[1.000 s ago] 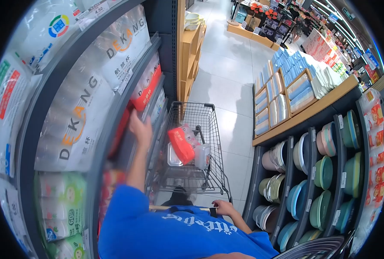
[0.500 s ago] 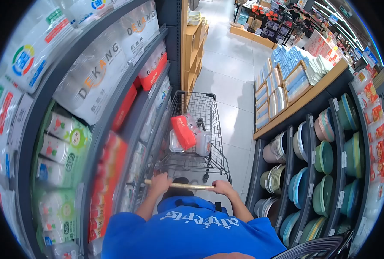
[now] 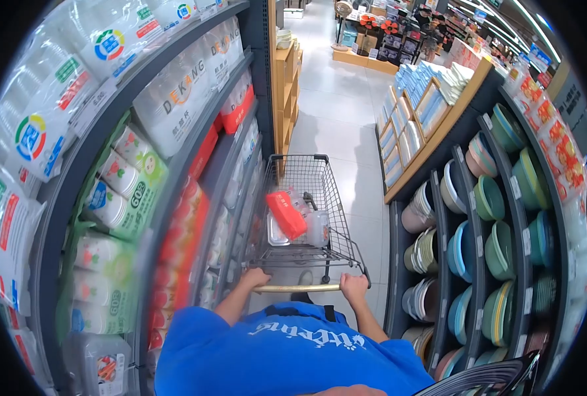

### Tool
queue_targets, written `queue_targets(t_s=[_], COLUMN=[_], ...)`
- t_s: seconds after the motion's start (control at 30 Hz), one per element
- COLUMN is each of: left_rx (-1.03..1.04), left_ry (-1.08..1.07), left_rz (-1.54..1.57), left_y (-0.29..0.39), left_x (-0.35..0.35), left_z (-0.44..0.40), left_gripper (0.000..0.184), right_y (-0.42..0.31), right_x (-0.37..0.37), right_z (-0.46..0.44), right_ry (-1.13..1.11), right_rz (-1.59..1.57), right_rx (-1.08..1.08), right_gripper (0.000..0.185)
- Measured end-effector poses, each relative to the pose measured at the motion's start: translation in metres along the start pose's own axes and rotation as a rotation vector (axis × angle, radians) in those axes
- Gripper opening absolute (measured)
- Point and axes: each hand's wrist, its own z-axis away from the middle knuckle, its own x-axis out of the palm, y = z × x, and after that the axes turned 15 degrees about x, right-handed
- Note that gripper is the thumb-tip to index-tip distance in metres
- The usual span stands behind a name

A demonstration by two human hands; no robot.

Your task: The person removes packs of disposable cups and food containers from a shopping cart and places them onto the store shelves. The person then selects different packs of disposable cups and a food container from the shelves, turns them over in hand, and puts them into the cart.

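Observation:
My left hand (image 3: 255, 277) is closed around the left end of the pale gold handlebar (image 3: 297, 288) of a shopping cart. At the bar's other end, my right hand (image 3: 354, 288) is wrapped round it too. The wire cart (image 3: 336, 210) stretches ahead of me along the aisle. Inside it lies a red and clear plastic pack (image 3: 286, 214), tilted across a clear plastic container (image 3: 317, 229). Another clear container (image 3: 277, 236) sits partly under the red pack.
Shelves of packaged disposable cups (image 3: 171, 92) rise close on my left. Stacked plastic basins (image 3: 498, 251) fill the rack on my right. Folded blue and white textiles (image 3: 415, 86) stand beyond it, and a wooden shelf (image 3: 284, 99) is at the front left. Pale floor tiles (image 3: 333, 119) run ahead.
The shelves on both sides have shifted in view as I move along the aisle. Handlebar and hands appear farther right, and the red pack has moved lower in view. Both hands keep their grip.

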Motion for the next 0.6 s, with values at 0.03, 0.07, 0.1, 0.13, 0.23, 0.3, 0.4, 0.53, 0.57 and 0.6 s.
queue_targets(t_s=[0.03, 0.07, 0.1, 0.13, 0.23, 0.3, 0.4, 0.53, 0.57, 0.6], left_rx=[0.002, 0.003, 0.002, -0.008, -0.066, -0.063, -0.091, -0.149, -0.158, -0.166], left_ry=[0.005, 0.010, 0.012, 0.009, -0.017, 0.012, 0.043, 0.054, 0.072, 0.090], left_rz=[0.047, 0.094, 0.144, 0.155, 0.179, 0.113, 0.074, 0.114, 0.084, 0.052], left_y=[-0.004, -0.007, -0.008, -0.011, 0.007, 0.004, -0.001, -0.005, -0.007, -0.007], left_x=[0.008, 0.017, 0.026, 0.032, 0.029, 0.051, 0.072, 0.103, 0.115, 0.124], left_z=[0.010, 0.018, 0.029, 0.042, 0.102, 0.126, 0.159, 0.201, 0.210, 0.220], left_gripper=[0.057, 0.058, 0.059, 0.059, 0.064, 0.064, 0.070, 0.081, 0.082, 0.083], right_y=[0.001, 0.001, 0.001, 0.000, -0.002, -0.005, -0.006, -0.001, -0.002, -0.003], right_x=[-0.002, -0.003, -0.004, -0.008, -0.018, -0.025, -0.031, -0.034, -0.036, -0.038], right_z=[0.014, 0.028, 0.043, 0.057, 0.102, 0.131, 0.171, 0.221, 0.234, 0.246], right_ry=[0.052, 0.074, 0.095, 0.115, 0.119, 0.119, 0.115, 0.118, 0.100, 0.083], right_rz=[-0.003, -0.005, -0.004, -0.002, -0.007, -0.001, -0.020, -0.020, -0.030, -0.040], right_rx=[0.002, 0.011, 0.018, 0.024, 0.035, 0.043, 0.040, 0.004, 0.010, 0.018], right_gripper=[0.037, 0.036, 0.036, 0.036, 0.035, 0.036, 0.037, 0.035, 0.035, 0.036])
